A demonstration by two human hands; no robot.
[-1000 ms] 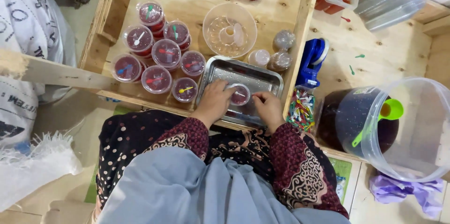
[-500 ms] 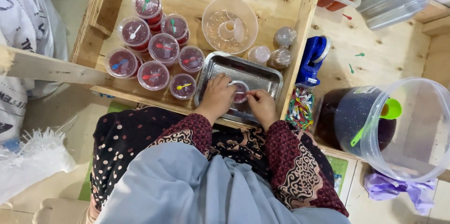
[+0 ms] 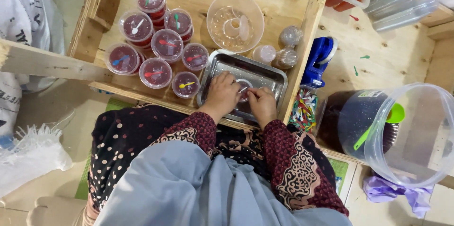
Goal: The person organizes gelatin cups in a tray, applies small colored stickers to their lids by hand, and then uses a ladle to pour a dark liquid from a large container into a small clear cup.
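Both my hands rest inside a shallow metal tray on the wooden bench. My left hand cups the left side of a small clear lidded cup of dark red filling. My right hand pinches the cup's right side, with its fingertips on a small white piece at the lid. Most of the cup is hidden by my fingers.
Several sealed red cups with coloured spoons on their lids stand left of the tray. Behind it is a clear ring-shaped bowl. To the right are a blue tape dispenser, a bag of coloured spoons and a big clear tub with a green ladle.
My hands have stayed on the small cup in the tray, with the fingers closing in a little. The camera has shifted slightly.
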